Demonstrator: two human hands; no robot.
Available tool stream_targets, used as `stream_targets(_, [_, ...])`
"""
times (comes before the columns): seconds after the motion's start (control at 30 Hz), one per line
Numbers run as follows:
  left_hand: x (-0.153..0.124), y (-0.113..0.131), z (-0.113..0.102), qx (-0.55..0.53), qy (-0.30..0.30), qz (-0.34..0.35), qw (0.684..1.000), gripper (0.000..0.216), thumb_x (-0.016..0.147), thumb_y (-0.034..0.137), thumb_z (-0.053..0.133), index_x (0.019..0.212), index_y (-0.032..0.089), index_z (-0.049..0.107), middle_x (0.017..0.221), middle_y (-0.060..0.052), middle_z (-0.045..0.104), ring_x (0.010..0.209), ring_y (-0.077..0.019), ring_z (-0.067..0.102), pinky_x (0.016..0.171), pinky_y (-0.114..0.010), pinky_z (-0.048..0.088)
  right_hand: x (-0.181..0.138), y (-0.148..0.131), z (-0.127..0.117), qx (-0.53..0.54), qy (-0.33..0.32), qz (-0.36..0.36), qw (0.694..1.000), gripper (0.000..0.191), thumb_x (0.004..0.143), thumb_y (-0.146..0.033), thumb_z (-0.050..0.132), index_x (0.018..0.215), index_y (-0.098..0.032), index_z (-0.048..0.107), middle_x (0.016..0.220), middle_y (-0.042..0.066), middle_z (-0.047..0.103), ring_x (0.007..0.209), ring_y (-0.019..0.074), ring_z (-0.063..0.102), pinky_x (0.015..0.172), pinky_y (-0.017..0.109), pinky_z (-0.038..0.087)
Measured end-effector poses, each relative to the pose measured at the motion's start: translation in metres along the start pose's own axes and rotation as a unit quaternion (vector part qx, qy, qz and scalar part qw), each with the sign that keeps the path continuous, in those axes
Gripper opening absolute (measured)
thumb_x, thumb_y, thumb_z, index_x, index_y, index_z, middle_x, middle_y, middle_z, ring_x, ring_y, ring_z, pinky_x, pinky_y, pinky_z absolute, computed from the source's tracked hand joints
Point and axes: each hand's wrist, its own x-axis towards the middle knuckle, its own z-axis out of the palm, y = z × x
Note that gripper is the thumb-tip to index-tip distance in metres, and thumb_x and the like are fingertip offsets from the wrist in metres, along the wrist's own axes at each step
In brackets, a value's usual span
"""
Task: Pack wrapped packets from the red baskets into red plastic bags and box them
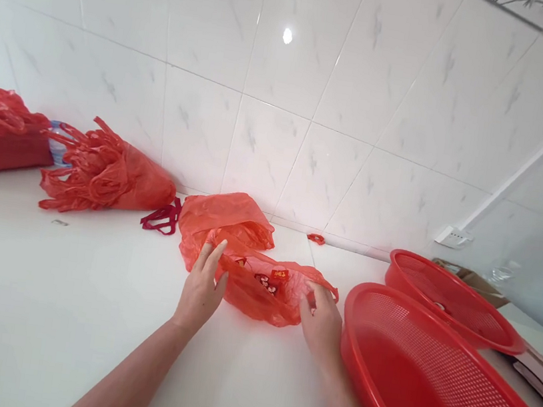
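The open red plastic bag [251, 293] lies toward the bench's back edge, its mouth spread upward, with small printed packets [267, 284] showing inside. At its left end is the person's left hand [202, 288], fingers loosely parted at the rim and the thumb standing away from them; I see nothing pinched there. The right hand [322, 318] is at the other end, fingers bent in over the rim; from here I cannot tell whether they grip the plastic.

Against the bag's far left side puffs more red plastic [227, 214], of the same bag or another, I can't say. Left of that, dark red straps [162, 217] lie beside a rolled bundle of red bags [141, 178] along the bench's back edge; farther left is a red block [0, 152] topped with crumpled bags. A red scrap [316, 239] sits by the back edge, behind the bag. Just right of the right hand stands a red mesh basket [408, 378], a second basket [446, 285] behind it. White tiles [202, 120] rise behind the bench [59, 308].
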Motion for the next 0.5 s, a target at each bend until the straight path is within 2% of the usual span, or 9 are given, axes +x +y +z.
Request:
stream_targets(0.17, [0.011,0.011,-0.004,-0.027,0.002,-0.008,1.000,0.055,0.084,0.020,0.049,0.137,0.030,0.037,0.149,-0.008,0.029,0.139,-0.0247,0.026,0.101,-0.043,0.042,-0.010,-0.014,-0.013,-0.014,-0.009,0.007,1.000,0.052,0.087,-0.029,0.040,0.138,-0.021,0.031,0.134,0.011,0.049,0.115,0.0257,0.053,0.083,0.038,0.049])
stream_targets(0.23, [0.027,0.020,-0.005,-0.047,0.000,-0.007,0.999,0.050,0.082,0.019,0.049,0.131,0.029,0.042,0.148,-0.007,0.032,0.137,-0.0244,0.029,0.099,-0.041,0.043,-0.001,-0.021,-0.020,-0.021,-0.007,0.014,1.000,0.059,0.086,-0.029,0.042,0.142,-0.020,0.025,0.139,0.012,0.043,0.115,0.0275,0.053,0.078,0.037,0.050])
stream_targets(0.3, [0.051,0.034,-0.008,-0.073,0.006,0.001,0.997,0.044,0.080,0.019,0.050,0.123,0.027,0.048,0.142,-0.007,0.041,0.130,-0.0237,0.039,0.094,-0.038,0.046,0.012,-0.031,-0.031,-0.017,0.014,0.018,1.000,0.063,0.084,-0.029,0.045,0.143,-0.020,0.023,0.141,0.013,0.041,0.116,0.0282,0.052,0.073,0.036,0.051])
stream_targets(0.4, [0.090,0.060,-0.018,-0.123,0.034,-0.011,0.992,0.025,0.076,0.021,0.053,0.100,0.023,0.059,0.112,-0.006,0.062,0.104,-0.0207,0.058,0.086,-0.034,0.048,0.030,-0.049,-0.053,0.015,0.096,0.040,0.994,0.063,0.082,-0.030,0.047,0.140,-0.020,0.025,0.139,0.013,0.042,0.116,0.0276,0.051,0.069,0.035,0.049])
stream_targets(0.47, [0.111,0.078,-0.028,-0.182,0.056,-0.031,0.981,0.014,0.076,0.025,0.053,0.087,0.020,0.059,0.091,-0.003,0.065,0.088,-0.0180,0.062,0.079,-0.031,0.050,0.040,-0.059,-0.068,0.039,0.138,0.072,0.987,0.057,0.083,-0.032,0.046,0.137,-0.022,0.029,0.128,0.011,0.052,0.103,0.0255,0.058,0.065,0.034,0.048])
stream_targets(0.5, [0.118,0.086,-0.033,-0.215,0.064,-0.041,0.974,0.012,0.076,0.027,0.053,0.084,0.019,0.058,0.085,-0.003,0.064,0.082,-0.0168,0.062,0.075,-0.030,0.051,0.044,-0.062,-0.073,0.040,0.137,0.086,0.986,0.052,0.084,-0.033,0.045,0.133,-0.022,0.033,0.119,0.010,0.058,0.094,0.0240,0.061,0.063,0.033,0.046])
